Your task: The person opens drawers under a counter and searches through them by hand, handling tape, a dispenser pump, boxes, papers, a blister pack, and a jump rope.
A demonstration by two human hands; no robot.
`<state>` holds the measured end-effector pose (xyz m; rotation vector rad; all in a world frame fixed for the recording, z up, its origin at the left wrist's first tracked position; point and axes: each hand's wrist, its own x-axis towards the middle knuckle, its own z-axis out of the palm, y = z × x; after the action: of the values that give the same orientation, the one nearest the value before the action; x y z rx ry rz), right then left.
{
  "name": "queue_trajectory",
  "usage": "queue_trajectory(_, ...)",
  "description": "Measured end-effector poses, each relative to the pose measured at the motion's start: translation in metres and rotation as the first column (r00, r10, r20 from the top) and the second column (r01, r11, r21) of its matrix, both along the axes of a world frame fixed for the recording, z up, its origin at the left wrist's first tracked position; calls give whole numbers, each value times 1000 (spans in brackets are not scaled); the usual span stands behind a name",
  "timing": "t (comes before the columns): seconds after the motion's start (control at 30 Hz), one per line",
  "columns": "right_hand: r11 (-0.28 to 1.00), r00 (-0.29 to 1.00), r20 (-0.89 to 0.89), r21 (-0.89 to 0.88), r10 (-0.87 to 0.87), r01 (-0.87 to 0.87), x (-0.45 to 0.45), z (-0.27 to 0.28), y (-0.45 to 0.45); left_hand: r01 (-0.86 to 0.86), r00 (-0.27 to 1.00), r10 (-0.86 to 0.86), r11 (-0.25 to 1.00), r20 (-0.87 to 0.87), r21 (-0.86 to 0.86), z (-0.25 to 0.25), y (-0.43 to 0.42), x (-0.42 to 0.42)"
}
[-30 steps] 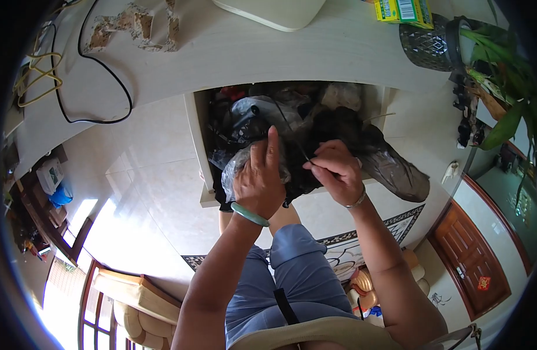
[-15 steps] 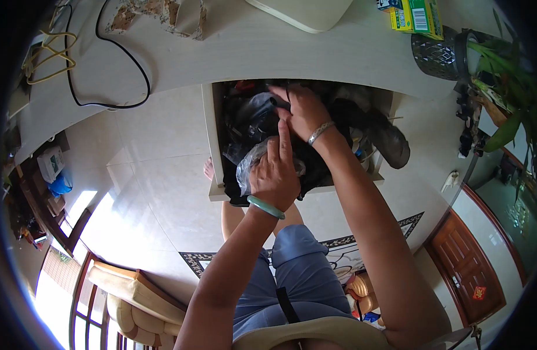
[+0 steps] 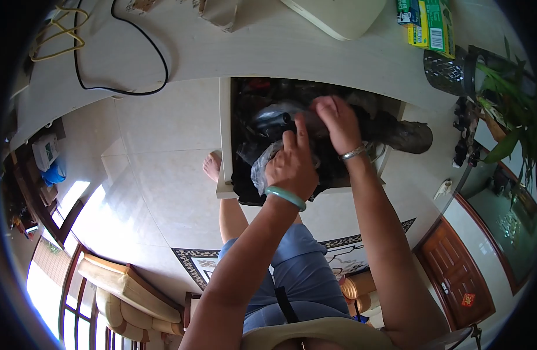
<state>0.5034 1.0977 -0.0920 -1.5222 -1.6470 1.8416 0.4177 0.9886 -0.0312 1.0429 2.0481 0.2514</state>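
Observation:
My left hand (image 3: 293, 166), with a green bangle at the wrist, rests over a crumpled clear plastic bag (image 3: 261, 170) in a drawer (image 3: 225, 137). Its index finger is stretched out, while the other fingers bend loosely. Close to that fingertip lies a dark tube-like thing (image 3: 274, 121), partly under clear plastic. My right hand (image 3: 340, 125), wearing a silver bracelet, hovers over the dark contents on the right. Its fingers are bent and blurred by motion; whether they hold anything is hidden. A dark, sheer bundle (image 3: 413, 137) hangs over the drawer's right side.
Above the drawer runs a pale tabletop (image 3: 251, 52) with a black cable (image 3: 163, 55), a yellow-green box (image 3: 434, 26) and a white object (image 3: 338, 14). A potted plant (image 3: 507, 134) stands at the right. My bare foot (image 3: 212, 166) is left of the drawer.
My right hand has moved right, away from the dark tube-like thing and my left fingertip. My left hand stays on the clear bag, its middle finger now more bent. The view has shifted slightly.

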Motion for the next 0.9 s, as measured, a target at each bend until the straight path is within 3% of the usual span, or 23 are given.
queue_trajectory(0.07,953,992,65,290,-112,88,-4,-3,1,22,1000,-21,999,18,-45,0,2,-1)
queue_trajectory(0.2,948,992,-39,291,-122,128,-29,-6,7,-9,1000,8,1000,26,7,-2,-3,0)
queue_trajectory(0.27,987,991,134,154,20,-41,-42,-2,11,-13,999,12,1000,36,11,-1,-5,0)
queue_trajectory(0.33,980,990,140,198,8,-36,-50,-19,11,-17,999,17,1000,41,13,1,-6,0)
queue_trajectory(0.4,939,981,144,334,-131,76,-54,-28,10,-5,999,6,1000,44,-8,2,-7,0)
queue_trajectory(0.53,947,983,148,317,-108,56,-64,-17,-2,-23,997,22,1000,67,10,1,-8,1)
queue_trajectory(0.63,935,956,267,353,-122,21,-70,-11,-3,-42,997,41,999,58,25,-2,-10,3)
queue_trajectory(0.73,965,954,257,245,-154,90,-72,-7,-1,-65,996,63,997,58,29,-5,-11,5)
queue_trajectory(0.83,975,975,101,124,-195,183,-64,1,-5,-74,995,73,997,75,13,-2,-9,4)
queue_trajectory(0.9,971,982,-140,222,126,-92,-53,12,-15,-70,993,68,997,92,19,-1,-11,3)
